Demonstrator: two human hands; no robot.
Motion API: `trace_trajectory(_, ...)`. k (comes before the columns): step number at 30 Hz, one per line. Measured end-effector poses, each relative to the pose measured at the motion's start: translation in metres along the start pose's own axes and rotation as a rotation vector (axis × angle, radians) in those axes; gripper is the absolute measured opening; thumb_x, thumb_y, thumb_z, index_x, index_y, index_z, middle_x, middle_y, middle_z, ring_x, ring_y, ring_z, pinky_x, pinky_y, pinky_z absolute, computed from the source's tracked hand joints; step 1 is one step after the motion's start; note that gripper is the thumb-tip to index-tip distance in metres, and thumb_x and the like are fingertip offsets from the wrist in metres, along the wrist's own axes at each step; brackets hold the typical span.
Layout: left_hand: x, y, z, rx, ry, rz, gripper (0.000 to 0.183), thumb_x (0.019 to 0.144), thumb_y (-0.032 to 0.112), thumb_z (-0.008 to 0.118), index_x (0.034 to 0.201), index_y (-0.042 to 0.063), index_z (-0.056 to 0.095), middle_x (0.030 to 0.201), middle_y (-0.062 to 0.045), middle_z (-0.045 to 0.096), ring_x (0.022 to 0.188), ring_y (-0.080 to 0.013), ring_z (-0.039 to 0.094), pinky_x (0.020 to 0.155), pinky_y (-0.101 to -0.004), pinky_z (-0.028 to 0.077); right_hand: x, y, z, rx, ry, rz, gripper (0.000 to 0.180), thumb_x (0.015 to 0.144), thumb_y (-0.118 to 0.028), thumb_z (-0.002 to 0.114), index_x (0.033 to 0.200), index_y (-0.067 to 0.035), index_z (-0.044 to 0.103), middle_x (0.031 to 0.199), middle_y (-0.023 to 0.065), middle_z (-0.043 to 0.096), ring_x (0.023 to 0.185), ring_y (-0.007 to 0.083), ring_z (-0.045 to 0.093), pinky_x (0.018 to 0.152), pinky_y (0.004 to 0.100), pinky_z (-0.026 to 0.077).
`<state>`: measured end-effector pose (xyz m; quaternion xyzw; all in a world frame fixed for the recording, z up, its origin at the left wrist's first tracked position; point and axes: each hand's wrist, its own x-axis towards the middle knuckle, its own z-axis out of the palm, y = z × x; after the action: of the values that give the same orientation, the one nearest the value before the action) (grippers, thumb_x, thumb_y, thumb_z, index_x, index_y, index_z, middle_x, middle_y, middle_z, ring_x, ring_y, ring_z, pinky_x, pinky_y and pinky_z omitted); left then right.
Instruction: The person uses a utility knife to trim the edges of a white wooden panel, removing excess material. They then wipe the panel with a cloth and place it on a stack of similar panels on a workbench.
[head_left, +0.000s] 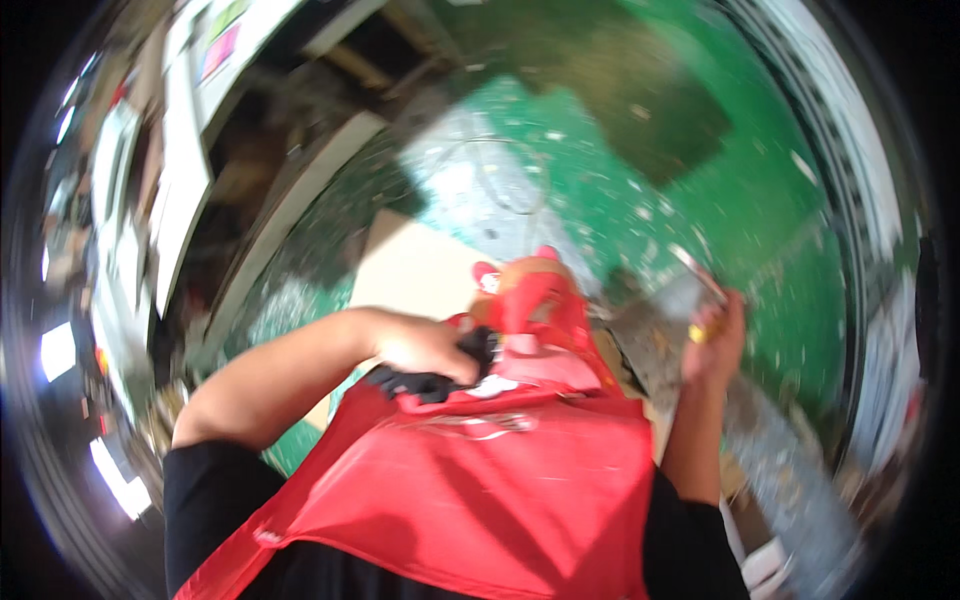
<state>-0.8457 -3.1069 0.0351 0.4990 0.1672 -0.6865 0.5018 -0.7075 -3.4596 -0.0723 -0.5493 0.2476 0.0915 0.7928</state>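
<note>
My left hand is closed over a bunched black cloth item at the upper part of the red apron that I wear. Blur hides whether the item is a glove. Small white and pink pieces show at the apron just beside those fingers. Out to the right, my right hand grips a slim tool with a pale, reddish shaft pointing up and left. A yellow part shows by the palm. Its exact kind is too blurred to tell.
Debris dots the green floor, where a thin looped cable lies ahead. A beige board is near my feet. White panels and a dark wooden frame stand left. A grey strip runs along the right.
</note>
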Motion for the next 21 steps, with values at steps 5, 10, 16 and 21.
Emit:
trace_trajectory(5, 0.032, -0.071, 0.019, 0.410, 0.233, 0.083, 0.037, 0.089, 0.029, 0.049, 0.110, -0.001, 0.052, 0.086, -0.014, 0.064, 0.077, -0.0284, 0.063, 0.074, -0.0399, 0.048, -0.005, -0.011, 0.052, -0.098, -0.160, 0.081, 0.020, 0.099, -0.026, 0.051, 0.100, -0.006, 0.052, 0.072, -0.0032, 0.042, 0.061, 0.0076, 0.038, 0.054, 0.0230, 0.033)
trace_trajectory(10, 0.067, -0.098, 0.053, 0.422, 0.812, 0.142, 0.042, 0.091, 0.020, 0.046, 0.128, 0.001, 0.040, 0.109, -0.023, 0.061, 0.090, -0.0342, 0.066, 0.073, -0.0444, 0.053, -0.006, 0.004, 0.102, -0.120, -0.374, 0.102, 0.020, 0.099, -0.024, 0.051, 0.095, -0.004, 0.052, 0.070, -0.0010, 0.041, 0.061, 0.0082, 0.037, 0.054, 0.0241, 0.032)
trace_trajectory(16, 0.059, -0.153, 0.071, 0.790, 1.241, 0.595, 0.051, 0.083, 0.010, 0.051, 0.132, 0.003, 0.038, 0.129, -0.018, 0.043, 0.124, -0.0301, 0.043, 0.094, -0.0474, 0.042, -0.058, 0.034, 0.165, -0.218, -0.497, 0.073, 0.021, 0.098, -0.024, 0.053, 0.095, -0.003, 0.053, 0.071, -0.0007, 0.042, 0.062, 0.0081, 0.037, 0.055, 0.0239, 0.031)
trace_trajectory(21, 0.075, -0.264, 0.050, 1.005, 1.005, 0.118, 0.038, 0.087, 0.020, 0.051, 0.125, 0.015, 0.057, 0.131, -0.005, 0.052, 0.124, -0.0257, 0.047, 0.095, -0.0436, 0.042, -0.112, 0.068, 0.211, -0.310, -0.636, 0.102, 0.020, 0.097, -0.024, 0.055, 0.093, -0.004, 0.055, 0.071, -0.0009, 0.046, 0.060, 0.0078, 0.040, 0.054, 0.0238, 0.031)
